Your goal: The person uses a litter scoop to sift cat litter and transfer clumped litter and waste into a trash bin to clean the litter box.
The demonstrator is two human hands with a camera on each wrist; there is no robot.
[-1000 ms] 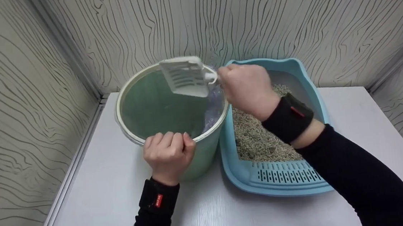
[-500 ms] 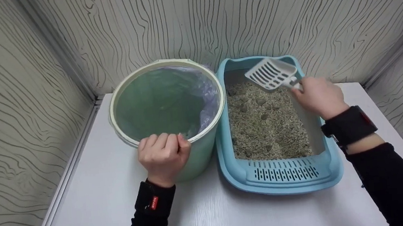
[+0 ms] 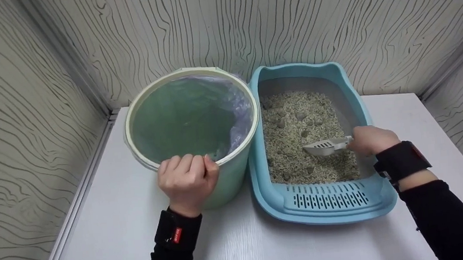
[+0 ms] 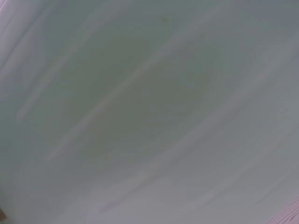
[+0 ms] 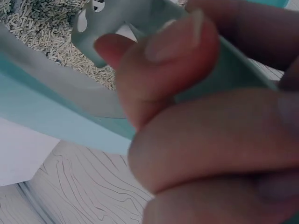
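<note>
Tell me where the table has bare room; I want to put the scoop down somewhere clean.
The table is bare left of the green bucket, along the near edge in front of the blue litter tray, and right of the tray toward the wall. It is crowded in the middle: bucket and tray stand side by side, seemingly touching, left hand gripping the bucket rim.

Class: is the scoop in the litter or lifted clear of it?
In it. The right hand holds the scoop with its head low in the litter.

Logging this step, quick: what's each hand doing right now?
Left hand: grips the bin rim.
Right hand: holds the scoop in the litter.
</note>
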